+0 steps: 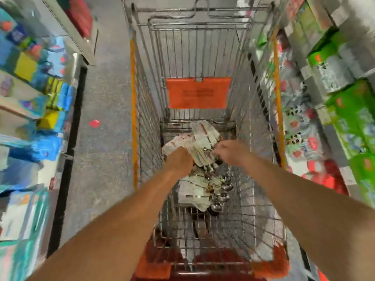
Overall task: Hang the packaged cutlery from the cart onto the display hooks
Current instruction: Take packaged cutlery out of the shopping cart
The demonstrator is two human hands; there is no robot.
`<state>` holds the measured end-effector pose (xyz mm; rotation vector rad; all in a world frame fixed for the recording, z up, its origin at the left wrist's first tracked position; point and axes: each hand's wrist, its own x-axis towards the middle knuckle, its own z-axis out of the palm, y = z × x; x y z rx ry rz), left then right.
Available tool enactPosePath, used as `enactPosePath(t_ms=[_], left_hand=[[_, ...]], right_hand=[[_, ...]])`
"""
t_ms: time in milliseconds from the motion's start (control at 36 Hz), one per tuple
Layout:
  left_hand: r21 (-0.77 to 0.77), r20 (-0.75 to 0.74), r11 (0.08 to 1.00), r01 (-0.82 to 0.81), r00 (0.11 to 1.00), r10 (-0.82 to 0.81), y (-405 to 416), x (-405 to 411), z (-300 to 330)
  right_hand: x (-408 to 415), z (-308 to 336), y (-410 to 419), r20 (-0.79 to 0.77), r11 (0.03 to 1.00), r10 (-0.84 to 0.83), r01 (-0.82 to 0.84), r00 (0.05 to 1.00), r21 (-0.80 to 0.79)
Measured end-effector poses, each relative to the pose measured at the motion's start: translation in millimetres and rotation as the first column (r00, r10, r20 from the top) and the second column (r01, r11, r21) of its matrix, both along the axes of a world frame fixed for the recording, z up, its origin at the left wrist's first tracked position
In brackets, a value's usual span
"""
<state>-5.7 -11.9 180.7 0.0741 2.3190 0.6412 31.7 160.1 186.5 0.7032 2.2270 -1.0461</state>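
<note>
Reaching down into the cart (142, 110), we're gripping a bunch of cutlery packs (203, 147) with our left hand (179, 161) and right hand (230, 152) curled around it.

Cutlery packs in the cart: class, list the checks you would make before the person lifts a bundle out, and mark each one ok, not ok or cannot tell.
1. Both hands are down in the cart: ok.
2. Left hand is on the cutlery packs: ok.
3. Right hand has a firm hold on a pack: cannot tell, blurred.
4. Packs untangled from the loose ones lying nearer the handle: cannot tell.
5. Path upward free of the orange flap: ok, it sits farther forward.
6. Display hooks in sight: not ok, none visible.
</note>
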Motion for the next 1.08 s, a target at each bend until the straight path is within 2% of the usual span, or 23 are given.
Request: enactPosePath(t_ms=[56, 139, 333, 444, 528, 611, 694, 778, 944, 1083], left_hand=[[-0.024, 0.026, 1.000, 0.002, 1.000, -0.001, 6, -6, -21], [-0.023, 0.072, 0.999, -0.038, 0.997, 0.040, 13, -18, -59], [0.080, 0.090, 0.980, -0.180, 0.981, 0.172, 40, -49, -131], [0.144, 0.092, 0.941, -0.306, 0.951, 0.295, 55, -64, -171], [0.192, 0.016, 0.915, -0.356, 0.933, 0.359, 62, -71, -194], [0.249, -0.083, 0.907, -0.340, 0.926, 0.369, 66, -72, -215], [0.257, -0.151, 0.897, -0.359, 0.902, 0.404, 66, -69, -239], [0.268, -0.175, 0.891, -0.367, 0.890, 0.420, 65, -66, -245], [0.244, -0.134, 0.890, -0.385, 0.896, 0.424, 70, -69, -239], [0.228, -0.103, 0.906, -0.356, 0.917, 0.386, 79, -73, -233]], right_hand=[[-6, -18, 2, 0.006, 1.000, 0.002, -0.002, 1.000, -0.030], [-19, -52, 6, 0.052, 0.998, 0.055, -0.056, 0.997, 0.015], [-62, -137, 15, 0.061, 0.989, -0.093, 0.085, 0.994, 0.122], [-87, -183, 21, -0.005, 0.981, -0.071, 0.071, 0.997, 0.180], [-103, -214, 22, -0.063, 0.972, -0.043, 0.056, 0.997, 0.230], [-123, -235, 20, -0.032, 0.939, 0.016, -0.004, 0.999, 0.343], [-138, -250, 14, 0.083, 0.895, 0.070, -0.099, 0.994, 0.435], [-133, -257, 16, 0.065, 0.884, 0.074, -0.096, 0.995, 0.458], [-117, -246, 31, -0.039, 0.885, -0.017, 0.033, 0.999, 0.465], [-116, -239, 44, -0.008, 0.847, 0.084, -0.068, 0.996, 0.528]])
